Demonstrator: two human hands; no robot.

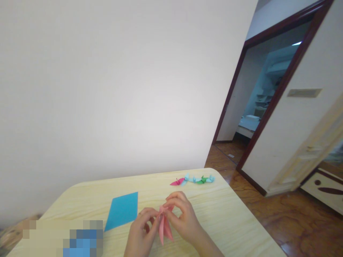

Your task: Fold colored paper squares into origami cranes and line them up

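Note:
Between my two hands is a piece of folded pink paper (165, 228), its pointed flaps hanging down over the table. My left hand (144, 228) pinches its left side near the top with thumb and fingers. From the right, my right hand (182, 216) grips the upper part of the same paper, fingertips close to those of the left. The fingers partly cover the upper folds. A flat blue sheet of paper (122, 210) lies on the table to the left of my left hand.
Several small folded paper figures (193, 180) in pink, light blue and green stand in a row near the far edge of the wooden table (91, 194). A white wall (120, 89) rises behind it. A doorway (241, 89) is at the right. The lower left is pixelated.

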